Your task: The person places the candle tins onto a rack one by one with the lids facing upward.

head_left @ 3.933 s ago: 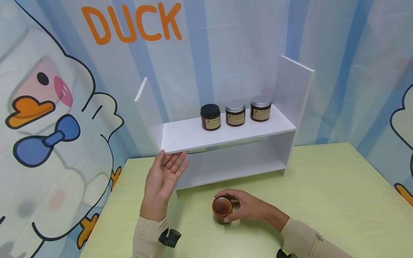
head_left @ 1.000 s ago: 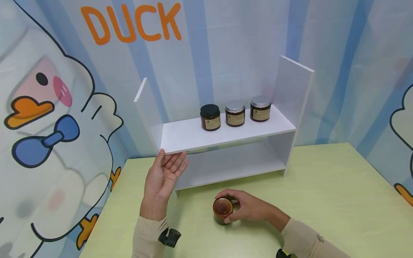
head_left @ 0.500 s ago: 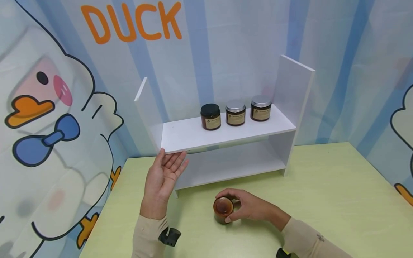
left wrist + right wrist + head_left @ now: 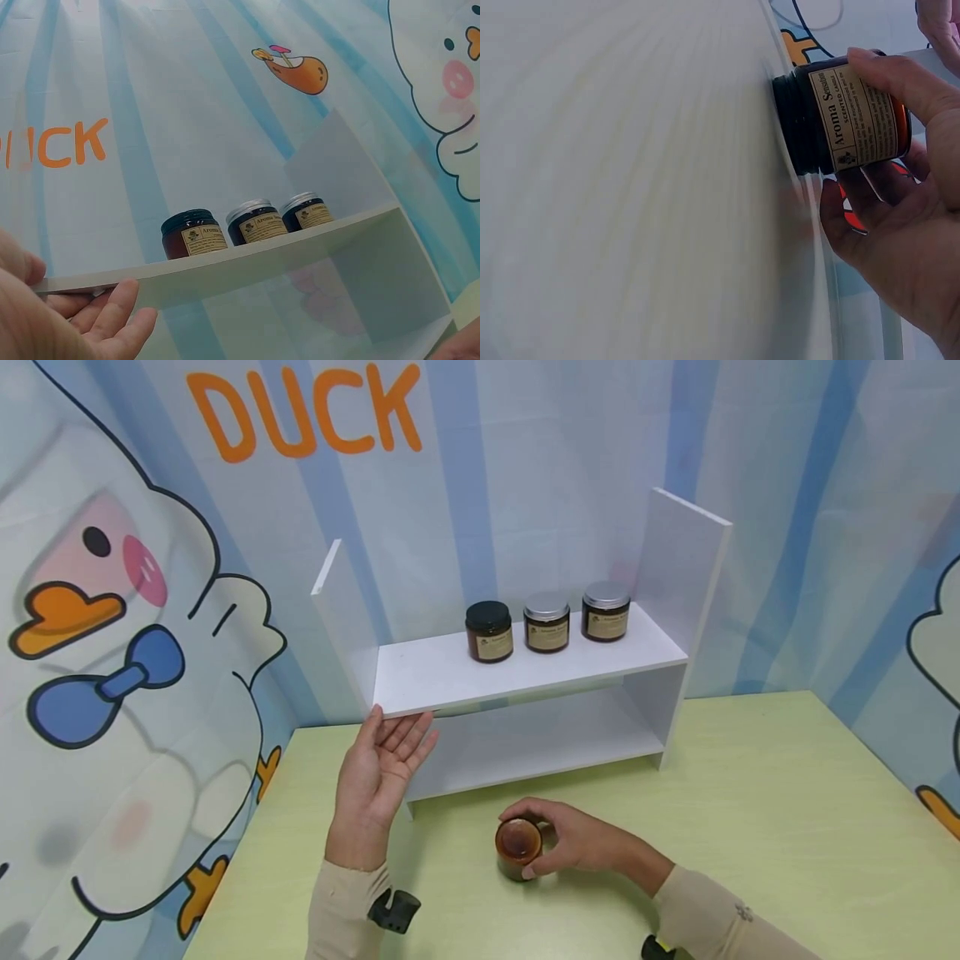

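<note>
In the head view my left hand [image 4: 382, 772] pinches the front left corner of the upper board of a white two-tier shelf [image 4: 517, 681], thumb at the board's edge and fingers beneath it. My right hand [image 4: 577, 839] grips a brown scented candle jar [image 4: 517, 847] by its sides on the table, in front of the shelf. The right wrist view shows that candle jar [image 4: 855, 116] upside down, dark lid against the table, printed label facing the camera. On the upper board stand a black-lidded candle jar [image 4: 490, 633] and two silver-lidded ones, left [image 4: 547, 624] and right [image 4: 606, 612].
The shelf's lower board [image 4: 540, 743] sits just above the pale green table [image 4: 780, 793]. Tall side panels rise at the shelf's left [image 4: 345, 627] and right [image 4: 682, 577] ends. Behind hangs a blue-striped backdrop [image 4: 555, 468] with duck drawings.
</note>
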`<state>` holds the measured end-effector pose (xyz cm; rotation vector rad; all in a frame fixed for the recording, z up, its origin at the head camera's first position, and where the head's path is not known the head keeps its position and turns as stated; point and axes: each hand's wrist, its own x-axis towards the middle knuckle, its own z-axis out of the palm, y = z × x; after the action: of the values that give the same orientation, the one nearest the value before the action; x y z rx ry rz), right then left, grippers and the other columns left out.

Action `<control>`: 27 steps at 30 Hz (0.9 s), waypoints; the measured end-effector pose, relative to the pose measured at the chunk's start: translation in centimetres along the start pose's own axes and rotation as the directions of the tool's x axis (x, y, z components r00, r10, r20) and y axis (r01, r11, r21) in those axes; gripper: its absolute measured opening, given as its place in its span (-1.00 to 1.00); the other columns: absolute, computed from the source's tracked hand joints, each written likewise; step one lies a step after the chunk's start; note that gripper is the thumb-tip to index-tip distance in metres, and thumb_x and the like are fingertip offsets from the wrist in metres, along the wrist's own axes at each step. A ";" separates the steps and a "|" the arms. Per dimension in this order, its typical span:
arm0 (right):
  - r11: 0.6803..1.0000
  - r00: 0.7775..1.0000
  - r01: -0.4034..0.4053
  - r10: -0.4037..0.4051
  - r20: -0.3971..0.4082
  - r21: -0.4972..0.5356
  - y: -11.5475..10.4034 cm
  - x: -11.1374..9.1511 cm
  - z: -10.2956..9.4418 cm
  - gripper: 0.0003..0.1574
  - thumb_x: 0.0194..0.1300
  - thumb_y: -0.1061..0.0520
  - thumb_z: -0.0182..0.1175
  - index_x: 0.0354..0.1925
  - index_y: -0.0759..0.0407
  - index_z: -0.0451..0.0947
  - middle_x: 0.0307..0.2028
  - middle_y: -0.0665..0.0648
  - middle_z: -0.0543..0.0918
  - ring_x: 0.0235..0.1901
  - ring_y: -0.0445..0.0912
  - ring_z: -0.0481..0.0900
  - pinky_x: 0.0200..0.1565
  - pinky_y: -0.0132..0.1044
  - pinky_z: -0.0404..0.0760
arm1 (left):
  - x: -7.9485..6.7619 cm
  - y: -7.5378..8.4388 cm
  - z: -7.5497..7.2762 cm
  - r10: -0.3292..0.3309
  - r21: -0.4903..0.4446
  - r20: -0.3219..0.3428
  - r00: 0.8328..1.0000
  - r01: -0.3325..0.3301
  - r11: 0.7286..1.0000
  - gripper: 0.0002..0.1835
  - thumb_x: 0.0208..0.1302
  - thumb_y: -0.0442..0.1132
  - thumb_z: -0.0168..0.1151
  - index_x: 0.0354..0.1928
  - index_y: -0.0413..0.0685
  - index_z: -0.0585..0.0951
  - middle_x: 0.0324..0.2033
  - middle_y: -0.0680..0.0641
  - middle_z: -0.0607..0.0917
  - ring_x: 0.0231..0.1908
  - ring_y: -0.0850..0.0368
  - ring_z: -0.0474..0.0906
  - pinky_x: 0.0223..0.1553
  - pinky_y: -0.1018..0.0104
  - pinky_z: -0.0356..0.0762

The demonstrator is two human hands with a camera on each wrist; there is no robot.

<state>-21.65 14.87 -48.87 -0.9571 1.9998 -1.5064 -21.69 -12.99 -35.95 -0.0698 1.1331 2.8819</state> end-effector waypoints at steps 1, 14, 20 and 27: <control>1.000 1.000 -0.006 0.006 -0.006 -0.014 -0.1 0.0 0.1 -0.16 0.20 0.17 0.50 0.38 0.14 0.39 0.23 0.02 0.53 0.21 -0.05 0.51 0.22 -0.15 0.52 | 0.0 0.0 0.0 0.000 -0.002 -0.001 1.000 0.000 1.000 -0.47 0.63 0.04 -0.11 0.40 -0.19 0.31 0.05 -0.15 0.61 0.18 -0.03 0.63 0.37 -0.03 0.43; 0.996 0.998 -0.025 0.020 -0.059 -0.088 -0.2 0.5 1.1 -0.10 0.11 0.08 0.58 0.36 0.10 0.42 0.20 0.03 0.55 0.13 -0.10 0.57 0.11 -0.26 0.60 | 0.0 0.0 -0.1 0.000 0.009 0.005 1.000 0.000 1.000 -0.46 0.63 0.03 -0.09 0.42 -0.19 0.29 0.05 -0.14 0.63 0.19 -0.02 0.62 0.39 -0.02 0.40; 0.984 0.997 -0.023 0.011 -0.072 -0.175 -1.0 0.4 1.1 -0.18 0.14 0.05 0.56 0.30 0.08 0.46 0.13 -0.07 0.58 0.08 -0.15 0.59 0.07 -0.26 0.62 | 0.0 0.0 -0.1 0.001 0.008 0.005 1.000 -0.001 1.000 -0.47 0.63 0.03 -0.09 0.40 -0.18 0.30 0.03 -0.13 0.63 0.16 -0.01 0.64 0.39 -0.02 0.41; 0.979 0.997 -0.003 -0.012 -0.070 -0.204 -1.2 -0.1 0.8 -0.20 0.13 0.01 0.58 0.27 0.07 0.48 0.13 -0.05 0.57 0.06 -0.16 0.58 0.05 -0.27 0.62 | 0.0 0.0 -0.1 -0.003 0.009 0.010 1.000 0.003 1.000 -0.47 0.63 0.04 -0.11 0.41 -0.17 0.30 0.04 -0.12 0.63 0.18 -0.01 0.63 0.38 -0.02 0.41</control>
<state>-20.76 14.25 -47.97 -1.0009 2.2386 -1.3738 -21.72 -13.07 -36.00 -0.0568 1.1431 2.8708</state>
